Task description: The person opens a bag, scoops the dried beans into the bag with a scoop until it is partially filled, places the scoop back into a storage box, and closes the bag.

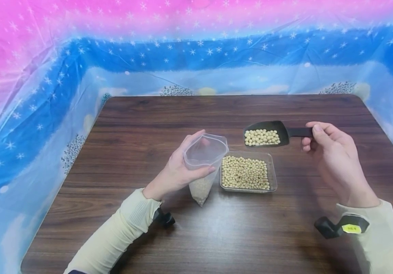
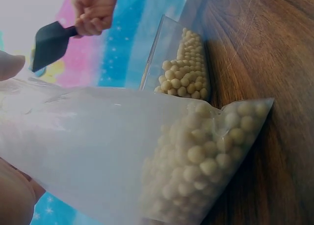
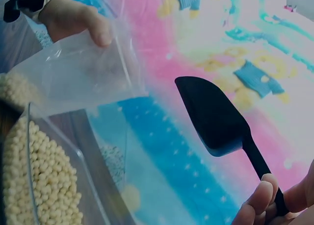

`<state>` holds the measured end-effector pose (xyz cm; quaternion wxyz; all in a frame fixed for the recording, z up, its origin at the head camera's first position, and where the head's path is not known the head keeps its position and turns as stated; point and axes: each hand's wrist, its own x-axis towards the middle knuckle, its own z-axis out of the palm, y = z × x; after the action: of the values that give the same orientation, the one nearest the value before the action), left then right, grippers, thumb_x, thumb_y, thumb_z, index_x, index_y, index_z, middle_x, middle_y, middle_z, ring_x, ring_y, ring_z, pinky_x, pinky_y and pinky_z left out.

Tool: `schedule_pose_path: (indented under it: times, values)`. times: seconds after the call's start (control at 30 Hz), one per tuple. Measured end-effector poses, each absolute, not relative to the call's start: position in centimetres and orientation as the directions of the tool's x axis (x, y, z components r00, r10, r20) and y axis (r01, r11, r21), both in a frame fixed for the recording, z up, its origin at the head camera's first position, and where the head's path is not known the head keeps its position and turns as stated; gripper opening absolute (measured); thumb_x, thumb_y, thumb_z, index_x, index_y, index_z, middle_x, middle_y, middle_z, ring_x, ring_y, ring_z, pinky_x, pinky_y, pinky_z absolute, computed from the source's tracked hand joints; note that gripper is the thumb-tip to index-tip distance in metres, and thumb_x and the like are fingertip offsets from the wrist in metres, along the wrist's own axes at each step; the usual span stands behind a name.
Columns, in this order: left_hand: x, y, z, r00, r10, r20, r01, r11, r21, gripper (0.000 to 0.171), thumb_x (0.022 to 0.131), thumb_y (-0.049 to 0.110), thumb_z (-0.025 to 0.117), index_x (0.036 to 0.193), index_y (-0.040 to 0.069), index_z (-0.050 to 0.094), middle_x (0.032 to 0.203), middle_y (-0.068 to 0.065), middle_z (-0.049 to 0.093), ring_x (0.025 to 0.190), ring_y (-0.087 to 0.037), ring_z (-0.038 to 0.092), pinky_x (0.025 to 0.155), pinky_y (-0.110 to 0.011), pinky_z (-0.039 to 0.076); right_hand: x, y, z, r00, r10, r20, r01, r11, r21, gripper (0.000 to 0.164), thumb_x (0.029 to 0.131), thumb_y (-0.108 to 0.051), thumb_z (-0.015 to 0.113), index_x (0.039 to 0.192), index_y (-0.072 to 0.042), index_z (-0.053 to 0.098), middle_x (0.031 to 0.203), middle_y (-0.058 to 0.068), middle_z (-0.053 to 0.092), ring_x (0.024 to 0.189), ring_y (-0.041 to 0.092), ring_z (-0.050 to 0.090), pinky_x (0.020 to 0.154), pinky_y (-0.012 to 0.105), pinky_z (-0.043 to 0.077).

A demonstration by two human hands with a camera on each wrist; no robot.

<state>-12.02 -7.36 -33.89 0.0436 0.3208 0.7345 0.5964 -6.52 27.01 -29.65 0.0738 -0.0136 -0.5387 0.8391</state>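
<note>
My left hand (image 1: 179, 164) grips a clear plastic bag (image 2: 93, 141) near its top, fingers and thumb on either side of its round open mouth. Pale yellow soybeans (image 2: 196, 161) fill the lower part of the bag, whose pointed bottom corner hangs at or just above the table. In my right hand (image 1: 336, 156) is the handle of a black scoop (image 1: 283, 133), pinched between thumb and fingers. The scoop carries a layer of soybeans (image 1: 261, 137) and is raised behind a clear rectangular box (image 1: 273, 182). More soybeans (image 1: 246, 173) lie inside that box, right of the bag.
A dark wood-grain table (image 1: 131, 121) with rounded corners lies under everything. Pink and blue cloth (image 1: 196, 49) with snowflakes hangs around its back and sides. Black wrist cameras (image 1: 340, 226) sit on both forearms.
</note>
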Motion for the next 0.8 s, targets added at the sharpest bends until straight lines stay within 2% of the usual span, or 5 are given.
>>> schedule_pose_path:
  times: [0.23,0.4,0.63,0.8]
  values:
    - [-12.0,-7.4,-34.0,-0.796,0.522,0.306,0.410,0.094,0.907,0.084,0.079,0.011,0.081,0.147,0.032,0.036,0.128,0.002,0.051,0.111,-0.021,0.056,0.092,-0.037,0.052,-7.0,25.3,-28.4,-0.987,0.109,0.116,-0.153,-0.447,-0.881,0.020,0.095,-0.011,0.060,0.107,0.005,0.058,0.078,0.011,0.063,0.071,0.017,0.060,0.064,0.024,0.053]
    - [-12.0,-7.4,-34.0,-0.793,0.525,0.308,0.411,0.089,0.907,0.085,0.079,0.010,0.081,0.148,0.031,0.036,0.129,0.002,0.051,0.111,-0.022,0.056,0.092,-0.038,0.052,-7.1,23.9,-27.7,-0.986,0.078,0.145,-0.165,-0.449,-0.878,0.018,0.096,-0.009,0.059,0.108,0.005,0.058,0.078,0.012,0.065,0.072,0.017,0.063,0.065,0.023,0.054]
    - [-11.9,-7.4,-34.0,-0.797,0.529,0.290,0.388,0.082,0.918,0.084,0.079,0.010,0.081,0.147,0.032,0.036,0.129,0.003,0.050,0.109,-0.020,0.057,0.089,-0.037,0.053,-6.6,22.1,-27.4,-0.987,0.056,0.152,-0.162,-0.360,-0.919,0.019,0.097,-0.009,0.058,0.111,0.004,0.056,0.081,0.010,0.067,0.073,0.016,0.066,0.072,0.024,0.056]
    - [-11.9,-7.4,-33.9,-0.795,0.529,0.298,0.397,0.081,0.914,0.082,0.080,0.010,0.080,0.147,0.030,0.037,0.128,0.002,0.051,0.108,-0.019,0.057,0.090,-0.036,0.053,-6.4,21.4,-27.1,-0.977,0.041,0.207,-0.210,-0.287,-0.935,0.020,0.097,-0.010,0.057,0.112,0.003,0.055,0.081,0.010,0.069,0.074,0.015,0.067,0.073,0.024,0.056]
